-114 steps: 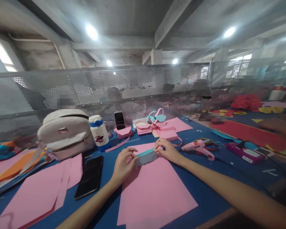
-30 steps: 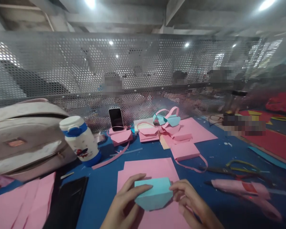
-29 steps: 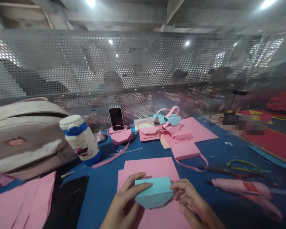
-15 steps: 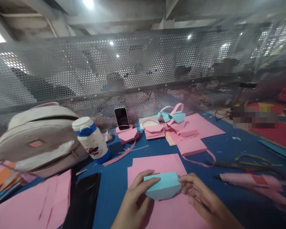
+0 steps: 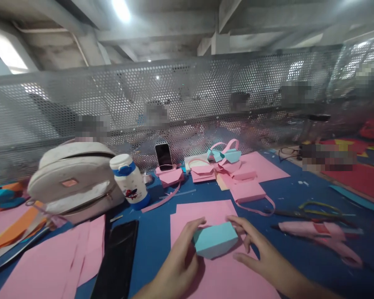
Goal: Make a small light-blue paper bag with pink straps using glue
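A small folded light-blue paper box (image 5: 216,243) sits over a stack of pink paper sheets (image 5: 227,278) in front of me. My left hand (image 5: 185,253) is at its left end with fingers apart, the index finger reaching past the far left corner. I cannot tell whether its hidden fingers touch the box. On the other side, my right hand (image 5: 255,249) is spread open, fingertips by the right end and thumb apart from it. Beyond lie finished-looking pink paper bags (image 5: 247,192) with strip handles, and a light-blue one (image 5: 232,155) with a pink handle.
A pink glue gun (image 5: 318,230) and scissors (image 5: 318,209) lie to the right. At left are a black phone-like slab (image 5: 116,257), pink sheets (image 5: 59,257), a bottle (image 5: 131,182) and a pale backpack (image 5: 77,178). A phone (image 5: 164,156) leans near a perforated metal screen (image 5: 193,95).
My left fingers have slid off the top of the blue box to its left end. My right fingers have spread from a closed pinch at its right end. The view has shifted slightly.
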Available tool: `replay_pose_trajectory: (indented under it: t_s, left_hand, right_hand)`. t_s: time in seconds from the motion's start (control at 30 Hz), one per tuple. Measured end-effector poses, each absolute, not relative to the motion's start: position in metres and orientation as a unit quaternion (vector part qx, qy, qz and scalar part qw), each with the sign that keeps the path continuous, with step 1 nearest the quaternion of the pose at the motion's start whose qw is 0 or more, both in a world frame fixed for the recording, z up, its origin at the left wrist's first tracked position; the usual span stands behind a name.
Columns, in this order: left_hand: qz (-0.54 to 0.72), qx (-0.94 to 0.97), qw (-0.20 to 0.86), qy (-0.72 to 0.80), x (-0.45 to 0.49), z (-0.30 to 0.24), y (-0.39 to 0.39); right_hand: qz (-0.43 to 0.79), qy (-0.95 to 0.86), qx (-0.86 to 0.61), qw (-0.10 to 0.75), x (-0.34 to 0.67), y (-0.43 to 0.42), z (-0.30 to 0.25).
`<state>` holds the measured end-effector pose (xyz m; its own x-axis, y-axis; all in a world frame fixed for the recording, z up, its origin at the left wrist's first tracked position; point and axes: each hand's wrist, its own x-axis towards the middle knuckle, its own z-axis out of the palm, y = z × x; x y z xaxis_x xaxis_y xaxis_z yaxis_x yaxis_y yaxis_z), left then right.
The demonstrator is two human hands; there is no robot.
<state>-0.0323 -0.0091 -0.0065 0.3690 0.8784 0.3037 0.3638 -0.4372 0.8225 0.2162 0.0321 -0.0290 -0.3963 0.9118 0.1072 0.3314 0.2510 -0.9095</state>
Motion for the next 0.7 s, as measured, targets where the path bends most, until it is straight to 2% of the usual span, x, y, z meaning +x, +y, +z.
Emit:
replay_pose_trajectory:
  t_s: [0.17, 0.23, 0.33, 0.37, 0.53, 0.7]
  left_hand:
    - [0.312, 0.806, 0.340, 0.369, -0.046, 0.008, -0.003]
    - [0.297, 0.829, 0.267, 0.392, -0.063, 0.016, 0.011]
    - [0.229, 0.823, 0.020, 0.520, -0.092, 0.025, 0.038]
    - [0.221, 0.806, -0.017, 0.549, -0.100, 0.026, 0.045]
    - [0.159, 0.762, -0.120, 0.616, -0.117, 0.017, 0.061]
    - [0.103, 0.765, -0.161, 0.615, -0.112, 0.021, 0.059]
  right_hand:
    - [0.421, -0.748, -0.404, 0.318, 0.213, 0.034, -0.016]
    - [0.407, -0.753, -0.402, 0.324, 0.211, 0.036, -0.015]
    - [0.399, -0.753, -0.406, 0.330, 0.210, 0.036, -0.015]
    - [0.402, -0.752, -0.404, 0.331, 0.209, 0.035, -0.015]
    - [0.414, -0.739, -0.401, 0.348, 0.203, 0.031, -0.013]
    - [0.442, -0.725, -0.393, 0.353, 0.198, 0.032, -0.012]
